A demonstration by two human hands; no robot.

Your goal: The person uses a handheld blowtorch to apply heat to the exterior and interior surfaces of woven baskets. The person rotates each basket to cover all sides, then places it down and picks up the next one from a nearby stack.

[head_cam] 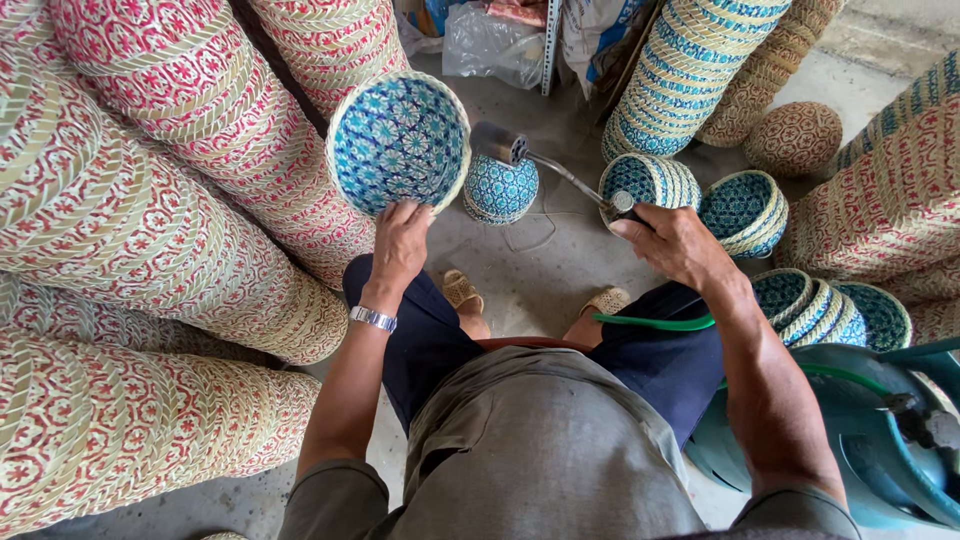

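Woven blue-and-white basket [398, 142] is held up by the left hand [398, 245], fingers gripping its lower rim, the open mouth tilted toward the camera. Right hand [678, 243] is clenched round the handle of a metal torch [560, 170], whose long thin neck reaches leftward; its nozzle head sits just beside the basket's right rim, whether touching cannot be told. A green hose [655, 322] runs across the right thigh toward a teal gas cylinder [860, 440] at the person's right side. On the concrete floor [540, 270] between the two hands stands another blue basket [500, 188], mouth down. More small blue baskets [745, 210] lie beyond the right hand. Tall stacks of red-patterned baskets [150, 200] lean along the left.
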